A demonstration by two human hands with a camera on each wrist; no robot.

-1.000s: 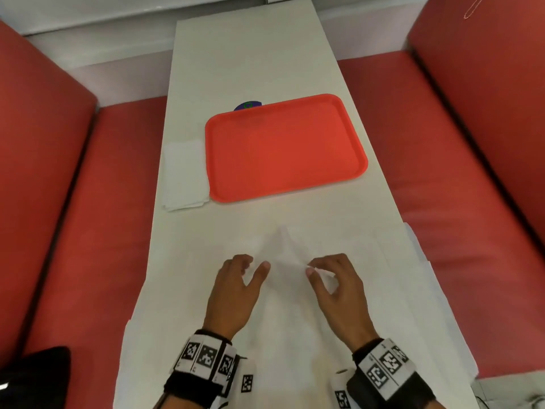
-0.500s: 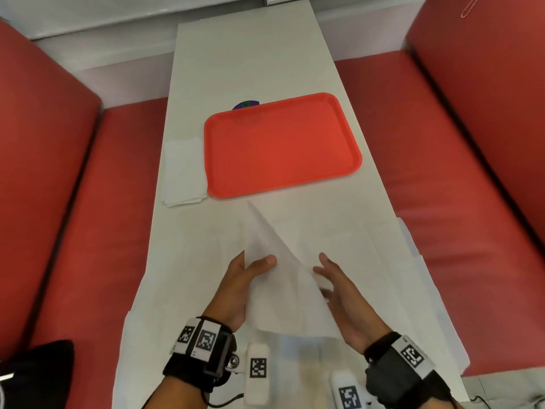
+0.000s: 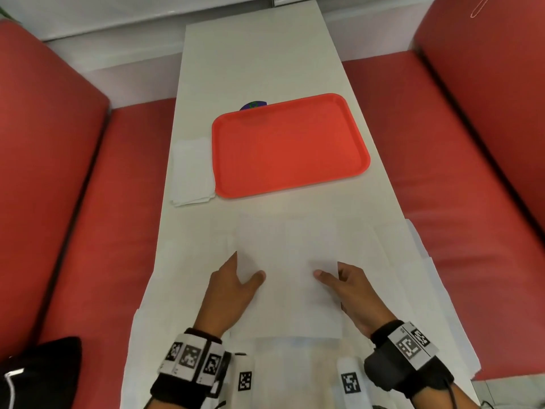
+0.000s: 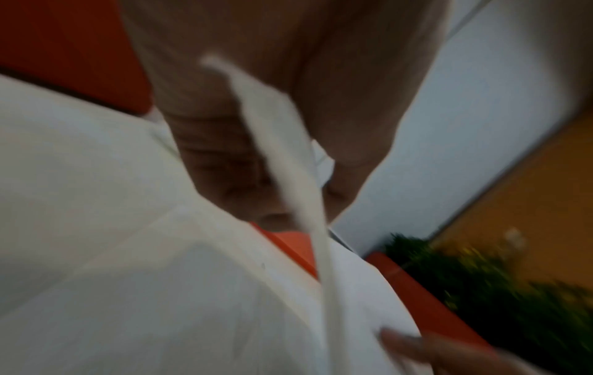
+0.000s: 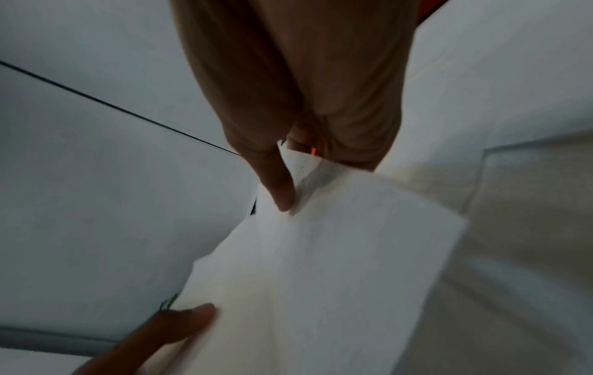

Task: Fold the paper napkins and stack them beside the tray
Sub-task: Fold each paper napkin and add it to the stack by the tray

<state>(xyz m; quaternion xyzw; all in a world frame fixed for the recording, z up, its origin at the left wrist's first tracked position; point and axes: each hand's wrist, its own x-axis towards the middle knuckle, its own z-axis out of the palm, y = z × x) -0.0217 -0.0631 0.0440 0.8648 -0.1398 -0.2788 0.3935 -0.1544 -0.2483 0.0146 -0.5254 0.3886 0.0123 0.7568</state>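
One white paper napkin (image 3: 289, 278) is stretched out flat between my two hands, over the near part of the table. My left hand (image 3: 240, 276) pinches its left edge, thumb on top and fingers underneath. On the opposite edge my right hand (image 3: 331, 278) pinches the same way. The right wrist view shows that thumb (image 5: 279, 187) pressed on the napkin (image 5: 320, 266). In the blurred left wrist view the napkin's edge (image 4: 289, 165) runs between thumb and fingers. A stack of folded napkins (image 3: 193, 171) lies left of the red tray (image 3: 290, 146).
Several unfolded napkins (image 3: 395, 261) cover the near table (image 3: 259, 60) under my hands and hang over its right edge. Red benches (image 3: 442, 160) flank the table. A black object (image 3: 38, 373) lies on the left bench. A small blue thing (image 3: 253, 105) peeks from behind the tray.
The napkin was bunched into a raised peak between my fingers. My hands have moved apart and it now spreads flat between them.
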